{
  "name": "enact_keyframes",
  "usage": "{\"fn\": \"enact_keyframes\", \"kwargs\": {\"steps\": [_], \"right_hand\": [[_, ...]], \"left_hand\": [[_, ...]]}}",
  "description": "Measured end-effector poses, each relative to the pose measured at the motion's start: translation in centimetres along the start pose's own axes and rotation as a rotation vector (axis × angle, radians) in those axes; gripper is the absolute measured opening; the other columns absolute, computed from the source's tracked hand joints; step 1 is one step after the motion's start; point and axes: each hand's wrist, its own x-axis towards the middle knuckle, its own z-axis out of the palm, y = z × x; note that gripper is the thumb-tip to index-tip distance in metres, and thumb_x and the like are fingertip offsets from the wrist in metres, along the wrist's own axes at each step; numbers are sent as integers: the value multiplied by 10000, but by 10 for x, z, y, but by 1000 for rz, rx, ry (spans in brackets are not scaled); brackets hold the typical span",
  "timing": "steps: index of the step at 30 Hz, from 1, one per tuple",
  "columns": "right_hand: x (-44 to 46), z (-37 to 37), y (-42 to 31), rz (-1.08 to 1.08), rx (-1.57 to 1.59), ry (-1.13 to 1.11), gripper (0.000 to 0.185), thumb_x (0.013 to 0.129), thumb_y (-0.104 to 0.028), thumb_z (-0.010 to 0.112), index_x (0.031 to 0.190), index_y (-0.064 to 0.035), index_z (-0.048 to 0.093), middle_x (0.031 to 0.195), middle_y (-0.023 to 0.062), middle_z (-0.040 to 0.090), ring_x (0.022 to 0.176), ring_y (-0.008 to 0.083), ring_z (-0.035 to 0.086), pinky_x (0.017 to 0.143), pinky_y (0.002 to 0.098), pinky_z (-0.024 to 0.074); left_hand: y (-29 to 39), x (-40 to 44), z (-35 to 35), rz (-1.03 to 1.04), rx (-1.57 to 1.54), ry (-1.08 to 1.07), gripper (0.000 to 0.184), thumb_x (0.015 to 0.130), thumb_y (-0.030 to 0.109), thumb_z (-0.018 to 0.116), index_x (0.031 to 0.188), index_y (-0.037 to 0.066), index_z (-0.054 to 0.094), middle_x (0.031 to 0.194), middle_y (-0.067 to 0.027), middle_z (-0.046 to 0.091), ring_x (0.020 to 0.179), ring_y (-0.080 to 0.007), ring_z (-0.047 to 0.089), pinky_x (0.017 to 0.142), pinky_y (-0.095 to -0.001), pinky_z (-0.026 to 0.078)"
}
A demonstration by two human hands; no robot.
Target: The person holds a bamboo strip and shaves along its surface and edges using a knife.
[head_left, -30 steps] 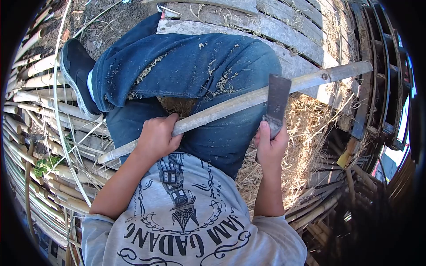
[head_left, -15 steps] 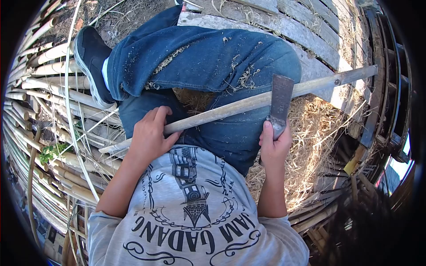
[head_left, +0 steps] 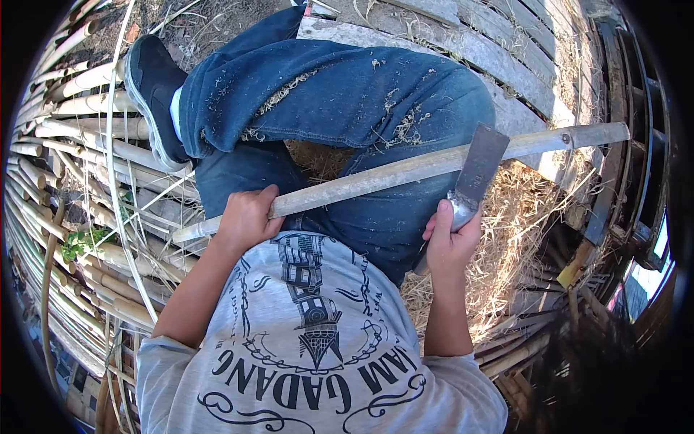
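Observation:
My left hand [head_left: 249, 219] is wrapped round a long split bamboo pole [head_left: 390, 176] near its left end. The pole slants across my lap in jeans [head_left: 340, 94], up to the right. My right hand [head_left: 452, 239] grips a broad, blunt-ended chopping knife [head_left: 482, 163] low down, thumb on its metal collar. Its flat blade stands in front of the pole and hides a short stretch of it; whether they touch I cannot tell. Most of the handle is hidden by my fingers.
Bamboo poles [head_left: 108, 105] lie piled along the left. Shavings [head_left: 506, 224] cover the ground to the right, and curls of them cling to the jeans. Weathered planks [head_left: 491, 54] lie beyond my knee. A dark slatted frame [head_left: 636, 130] stands at the far right.
The bamboo pole has slid a little to the right through my lap. My right hand has shifted slightly right, and the knife now leans further right. Both hands keep their hold.

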Motion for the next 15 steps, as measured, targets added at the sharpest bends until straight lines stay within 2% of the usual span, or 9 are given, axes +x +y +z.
{"fn": "enact_keyframes", "kwargs": {"steps": [3, 6, 7, 8, 10, 12, 14, 15], "right_hand": [[-4, -6, 3, -276, -476, -211, 262, 885, -173, 664, 934, 42, 524, 647, 125, 610, 539, 170, 613, 507, 302, 462], [3, -9, -3, -175, -390, -235, 269, 878, -182, 673, 934, 41, 532, 645, 127, 610, 546, 178, 618, 516, 293, 453], [4, -9, 1, -76, -294, -142, 267, 881, -177, 671, 955, 43, 539, 638, 110, 599, 560, 154, 601, 533, 284, 450], [3, -6, 7, -72, -293, -148, 267, 881, -177, 671, 955, 43, 539, 638, 110, 599, 560, 154, 601, 533, 284, 450], [2, 0, 16, -197, -195, -50, 250, 888, -181, 665, 949, 32, 548, 622, 85, 581, 545, 125, 567, 525, 276, 437], [3, -7, 5, -121, -169, -79, 238, 896, -177, 656, 945, 25, 541, 618, 55, 569, 538, 100, 537, 510, 271, 423], [10, -19, 4, -156, -289, -229, 193, 938, -142, 588, 1034, -1, 497, 613, -10, 503, 498, 37, 480, 444, 193, 388], [12, -22, 4, -120, -297, -227, 195, 940, -149, 587, 1031, -2, 497, 610, -12, 503, 497, 35, 478, 443, 192, 381]], "left_hand": [[-1, 3, 3, -15, -14, 4, 191, 689, 155, 645, 780, 30, 532, 641, -160, 602, 616, -362, 617, 567, -450, 487], [2, 6, 2, -31, -20, -8, 167, 689, 146, 629, 767, 30, 537, 643, -165, 604, 622, -369, 616, 571, -452, 487], [2, 5, 2, -43, -19, -15, 164, 689, 147, 628, 761, 30, 539, 642, -169, 604, 623, -372, 615, 571, -453, 487], [1, 4, 3, -50, -18, -18, 164, 689, 147, 628, 761, 30, 539, 642, -169, 604, 623, -372, 615, 571, -453, 487], [-2, 4, 3, -30, -17, -20, 160, 688, 146, 626, 759, 29, 542, 637, -178, 601, 621, -380, 611, 570, -461, 484], [-1, 5, -1, -30, -19, -21, 156, 689, 145, 623, 756, 29, 543, 635, -183, 599, 620, -384, 609, 574, -465, 483], [2, 6, 0, -23, -39, -37, 151, 689, 144, 620, 753, 29, 545, 634, -187, 596, 620, -389, 606, 578, -469, 482], [3, 8, -1, -30, -49, -35, 147, 690, 143, 618, 745, 28, 544, 630, -191, 593, 619, -393, 603, 580, -472, 480]]}}
